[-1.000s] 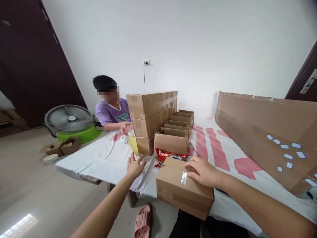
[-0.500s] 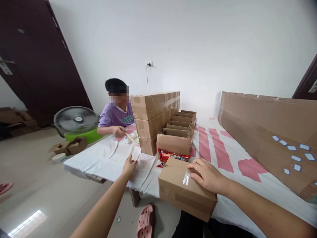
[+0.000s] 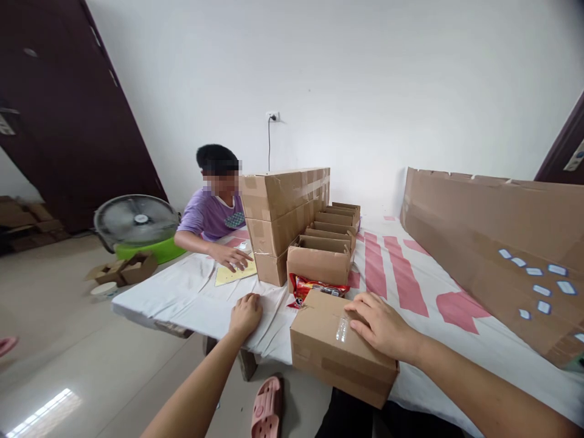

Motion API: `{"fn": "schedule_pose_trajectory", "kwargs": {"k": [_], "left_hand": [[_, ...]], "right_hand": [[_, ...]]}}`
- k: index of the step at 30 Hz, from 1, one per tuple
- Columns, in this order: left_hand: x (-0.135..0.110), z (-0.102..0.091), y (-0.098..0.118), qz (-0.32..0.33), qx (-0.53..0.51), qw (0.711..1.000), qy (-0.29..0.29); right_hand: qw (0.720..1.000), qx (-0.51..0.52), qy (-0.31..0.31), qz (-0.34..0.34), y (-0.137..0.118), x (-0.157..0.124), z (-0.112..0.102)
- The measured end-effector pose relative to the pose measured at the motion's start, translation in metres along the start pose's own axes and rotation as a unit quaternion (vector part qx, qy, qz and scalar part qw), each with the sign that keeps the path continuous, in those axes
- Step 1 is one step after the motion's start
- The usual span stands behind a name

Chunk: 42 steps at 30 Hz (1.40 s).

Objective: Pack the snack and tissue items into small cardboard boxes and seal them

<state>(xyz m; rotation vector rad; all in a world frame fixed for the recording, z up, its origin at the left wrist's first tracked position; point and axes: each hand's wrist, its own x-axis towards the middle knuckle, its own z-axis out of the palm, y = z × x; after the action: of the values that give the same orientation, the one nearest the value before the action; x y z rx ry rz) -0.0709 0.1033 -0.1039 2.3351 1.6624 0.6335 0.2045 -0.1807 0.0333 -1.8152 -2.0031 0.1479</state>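
A closed cardboard box (image 3: 333, 350) with a strip of clear tape on its lid sits at the near edge of the white cloth. My right hand (image 3: 382, 325) lies flat on its lid, fingers spread beside the tape. My left hand (image 3: 245, 313) rests on the white cloth (image 3: 191, 298) to the left of the box, with its fingers curled under, holding nothing I can see. A red snack packet (image 3: 314, 287) lies just behind the box.
A row of open small boxes (image 3: 326, 243) and a stack of long taped cartons (image 3: 280, 216) stand behind. Across the table a person in a purple shirt (image 3: 207, 213) presses a hand on a yellow sheet (image 3: 232, 275). A large cardboard panel (image 3: 497, 243) lines the right. A fan (image 3: 134, 222) stands on the floor.
My left hand has curled its fingers and drawn slightly right on the cloth. The other person laid the yellow sheet flat on the table. My right hand stayed on the box.
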Motion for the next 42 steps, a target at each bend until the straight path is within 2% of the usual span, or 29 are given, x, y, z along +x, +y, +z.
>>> {"fn": "schedule_pose_trajectory", "kwargs": {"k": [9,13,16,19,23,25,26,29,33,37,42], "left_hand": [[-0.007,0.0,0.008,0.035,0.039,0.999,0.012],[-0.008,-0.003,0.008,0.033,0.009,0.999,0.022],[-0.008,-0.013,0.019,0.039,-0.039,0.998,0.042],[-0.016,-0.029,0.05,0.095,-0.103,0.988,0.067],[-0.046,-0.057,0.114,0.207,-0.18,0.96,0.056],[-0.064,-0.071,0.142,0.277,-0.205,0.939,0.021],[-0.073,-0.077,0.153,0.329,-0.209,0.921,-0.016],[-0.09,-0.089,0.174,0.421,-0.129,0.892,-0.099],[-0.094,-0.09,0.179,0.428,-0.044,0.896,-0.109],[-0.092,-0.087,0.177,0.433,-0.034,0.895,-0.096],[-0.093,-0.087,0.178,0.432,-0.027,0.897,-0.094]], "right_hand": [[1.0,-0.002,0.016,-0.001,0.0,-0.001,0.004],[1.0,-0.004,0.012,0.001,0.0,-0.001,0.004],[1.0,0.002,-0.013,0.013,-0.002,0.001,-0.002],[0.996,0.021,-0.078,0.035,-0.003,0.01,-0.012],[0.986,0.052,-0.154,0.041,-0.001,0.028,-0.021],[0.985,0.055,-0.16,0.039,-0.001,0.035,-0.022],[0.985,0.054,-0.159,0.038,-0.001,0.036,-0.021],[0.987,0.054,-0.146,0.045,0.0,0.037,-0.019],[0.987,0.076,-0.13,0.062,0.003,0.032,-0.014],[0.987,0.098,-0.117,0.046,0.006,0.031,-0.008],[0.987,0.103,-0.111,0.062,0.002,0.032,-0.007]]}}
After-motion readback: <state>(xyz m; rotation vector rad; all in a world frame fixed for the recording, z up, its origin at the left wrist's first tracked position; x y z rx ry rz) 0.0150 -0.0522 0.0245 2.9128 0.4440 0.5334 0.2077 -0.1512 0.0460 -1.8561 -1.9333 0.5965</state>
